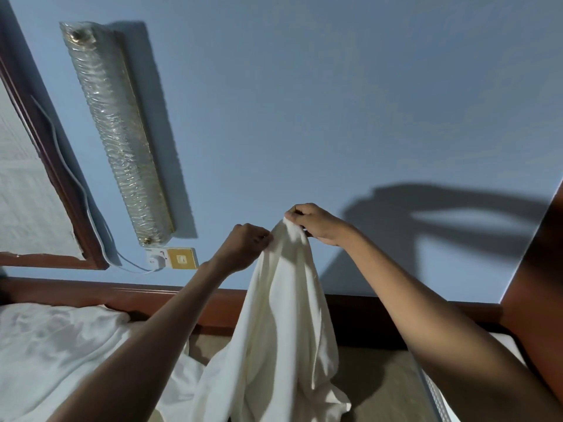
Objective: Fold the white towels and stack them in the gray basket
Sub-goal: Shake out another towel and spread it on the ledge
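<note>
Up by the blue wall, your left hand [243, 248] and right hand [313, 222] both pinch the top edge of the soft white cloth towel [280, 330], which hangs down over the bed

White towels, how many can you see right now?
2. The held towel hangs pinched at its top by the left hand and right hand; the crumpled towel lies at lower left. That heap may hide more.

Person, two arms in view.
- Left forearm [146, 339]: bare along its whole visible length, near left.
- Right forearm [432, 303]: likewise bare, near right.
- Left hand [243, 246], right hand [316, 223]: bare, fingers [297, 216] uncovered.
</note>
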Action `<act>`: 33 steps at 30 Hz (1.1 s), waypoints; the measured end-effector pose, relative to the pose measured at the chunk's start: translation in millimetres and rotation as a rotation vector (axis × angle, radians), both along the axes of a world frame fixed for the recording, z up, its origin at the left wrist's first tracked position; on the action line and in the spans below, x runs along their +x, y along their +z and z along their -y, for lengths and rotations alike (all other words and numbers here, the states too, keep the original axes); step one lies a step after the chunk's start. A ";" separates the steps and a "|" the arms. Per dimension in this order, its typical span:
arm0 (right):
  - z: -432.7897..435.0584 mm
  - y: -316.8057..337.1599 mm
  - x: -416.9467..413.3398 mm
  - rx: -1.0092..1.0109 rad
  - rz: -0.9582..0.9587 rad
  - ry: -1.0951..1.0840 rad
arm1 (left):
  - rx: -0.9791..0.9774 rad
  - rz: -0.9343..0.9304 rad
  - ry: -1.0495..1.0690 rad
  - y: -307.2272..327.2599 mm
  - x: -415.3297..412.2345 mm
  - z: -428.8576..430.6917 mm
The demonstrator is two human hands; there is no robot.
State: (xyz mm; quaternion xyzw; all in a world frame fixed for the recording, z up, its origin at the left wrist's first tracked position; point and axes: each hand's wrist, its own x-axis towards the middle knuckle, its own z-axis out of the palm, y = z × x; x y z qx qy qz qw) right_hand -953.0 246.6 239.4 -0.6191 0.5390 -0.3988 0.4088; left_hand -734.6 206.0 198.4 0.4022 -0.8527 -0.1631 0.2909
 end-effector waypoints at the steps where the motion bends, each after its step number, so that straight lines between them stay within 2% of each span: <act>1: 1.0 0.2 -1.5 -0.014 0.011 -0.026 | 0.005 -0.009 0.007 -2.6 -1.1 0.8; 5: 7.7 1.1 -14.5 -0.069 0.097 -0.113 | 0.089 -0.003 0.051 -12.0 0.0 -2.0; 8: 11.3 3.6 -27.4 -0.132 0.200 -0.262 | 0.190 0.081 0.077 -24.2 6.1 0.8; 10: 11.0 0.8 -36.9 -0.185 0.098 -0.393 | 0.316 0.028 0.089 -27.0 7.2 0.3; 12: 9.1 -6.2 -44.5 -0.196 -0.115 -0.424 | 0.468 -0.143 0.085 -20.8 4.7 -1.6; 15: 4.4 -17.1 -42.0 -0.007 -0.388 -0.212 | 0.536 -0.310 0.027 1.4 2.3 -2.7; 18: -2.9 -20.5 -23.0 0.153 -0.338 0.029 | 0.522 -0.250 -0.111 26.5 -3.6 -3.8; 21: -7.2 -24.6 -12.0 0.193 -0.224 0.201 | 0.449 -0.106 -0.181 42.6 -9.2 -3.0; 23: -10.9 -26.9 -12.3 0.208 -0.099 0.248 | 0.416 -0.106 -0.178 45.1 -7.0 -0.4; 33: -2.7 2.6 -16.4 -0.037 0.007 0.047 | 0.237 -0.067 -0.053 6.7 0.6 6.9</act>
